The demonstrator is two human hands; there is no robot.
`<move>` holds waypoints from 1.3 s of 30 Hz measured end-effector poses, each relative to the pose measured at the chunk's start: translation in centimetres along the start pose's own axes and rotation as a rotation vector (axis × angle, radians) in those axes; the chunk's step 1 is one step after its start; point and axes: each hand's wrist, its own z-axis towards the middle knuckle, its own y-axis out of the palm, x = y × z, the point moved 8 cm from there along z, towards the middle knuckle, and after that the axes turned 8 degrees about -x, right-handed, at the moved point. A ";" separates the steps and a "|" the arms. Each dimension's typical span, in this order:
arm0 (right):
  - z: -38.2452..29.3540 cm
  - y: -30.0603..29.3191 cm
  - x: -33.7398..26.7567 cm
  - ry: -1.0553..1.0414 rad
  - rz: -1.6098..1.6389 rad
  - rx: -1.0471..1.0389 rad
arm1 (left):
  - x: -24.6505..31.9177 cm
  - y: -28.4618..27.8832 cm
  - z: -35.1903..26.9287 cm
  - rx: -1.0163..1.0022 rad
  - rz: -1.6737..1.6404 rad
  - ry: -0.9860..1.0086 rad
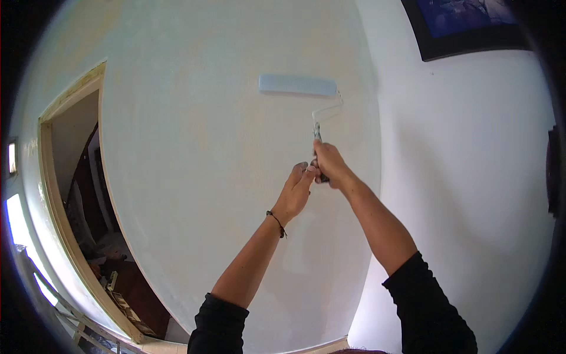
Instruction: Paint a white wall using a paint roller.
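Note:
A paint roller (297,85) with a pale, paint-coated sleeve lies level against the patchy pale green wall (199,155). Its bent wire frame (327,109) runs down from the sleeve's right end to a dark handle (325,178). My right hand (330,163) is wrapped around that handle, thumb pointing up along it. Just left of it, my left hand (297,190) reaches up with its fingertips and thumb close to the right hand's fingers. Whether the left fingers grip the handle's lower part is hidden. A dark cord bracelet (277,224) circles the left wrist.
A white wall (451,177) meets the green one at a corner on the right, with a dark-framed picture (477,52) high up. To the left is a doorway frame (46,163), dark furniture (137,287) beyond it. A ladder-like metal frame (66,305) stands lower left.

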 end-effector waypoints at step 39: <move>-8.9 2.8 -0.5 0.051 0.477 -0.153 | 3.5 -1.3 9.3 0.211 -0.430 -0.152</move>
